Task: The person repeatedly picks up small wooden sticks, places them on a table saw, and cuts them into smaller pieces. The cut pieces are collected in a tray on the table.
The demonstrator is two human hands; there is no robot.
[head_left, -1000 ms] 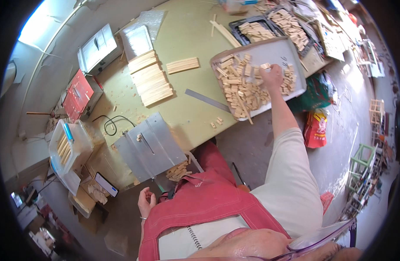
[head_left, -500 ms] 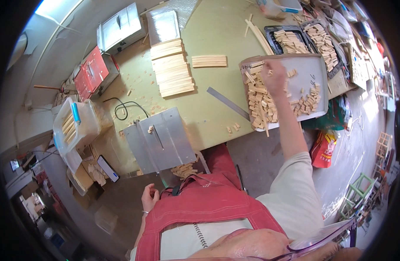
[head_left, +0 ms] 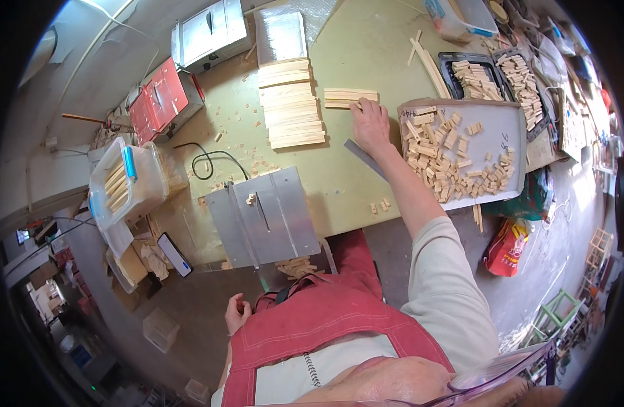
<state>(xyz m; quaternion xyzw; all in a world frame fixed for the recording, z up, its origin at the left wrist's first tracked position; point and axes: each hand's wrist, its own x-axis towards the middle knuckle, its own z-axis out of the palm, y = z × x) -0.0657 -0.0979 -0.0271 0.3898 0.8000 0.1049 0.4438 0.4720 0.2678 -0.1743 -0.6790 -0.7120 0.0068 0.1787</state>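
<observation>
My right hand (head_left: 371,127) reaches over the table, its fingers closed at the near right edge of a small stack of wooden strips (head_left: 342,95). How many strips they grip is hidden. To the left lies a larger row of pale strips (head_left: 291,112). Right of my forearm stands a shallow cardboard tray (head_left: 488,139), holding many short wooden blocks (head_left: 427,146). A flat metal bar (head_left: 365,157) lies partly under my wrist. My left hand (head_left: 238,313) hangs low beside my red apron, away from the table, fingers loosely bent and apart, with nothing in them.
A small table saw with a grey metal top (head_left: 264,217) stands at the near table edge. Red (head_left: 156,102) and silver (head_left: 213,37) machines sit at the left. A plastic bin of strips (head_left: 122,180), a phone (head_left: 174,255) and black trays of blocks (head_left: 474,78) surround the work area.
My right hand has moved left from the block tray to the small stack of strips. Blocks in the tray lie more spread out. My left hand stays low at my side.
</observation>
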